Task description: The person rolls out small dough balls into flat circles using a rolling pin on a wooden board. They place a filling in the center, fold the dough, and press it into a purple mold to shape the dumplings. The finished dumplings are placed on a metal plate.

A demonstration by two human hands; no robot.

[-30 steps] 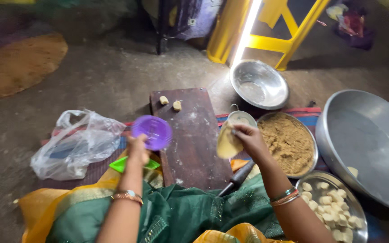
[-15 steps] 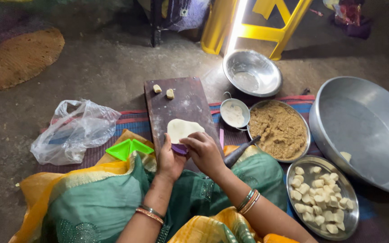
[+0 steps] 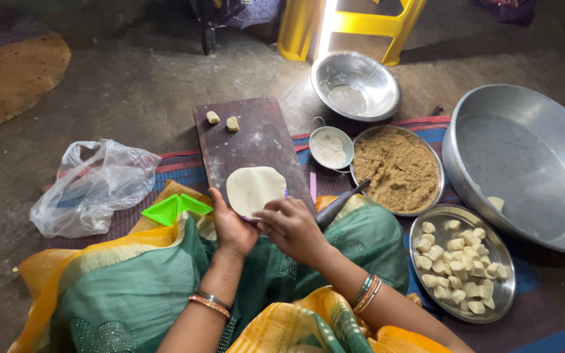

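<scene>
head cam | looks steeply down, forward | close over lap | wooden board [image 3: 253, 147] centre frame

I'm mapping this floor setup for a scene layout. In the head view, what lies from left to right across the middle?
Clear plastic bag → green triangular mould → flat dough round → small steel cup → dish of brown filling → large steel basin.

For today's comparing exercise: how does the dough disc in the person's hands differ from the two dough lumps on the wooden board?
The dough disc is flat, wide and thin; the two dough lumps are small and chunky. The disc is held by the left hand and right hand; the lumps lie untouched at the board's far end. Both are pale dough.
</scene>
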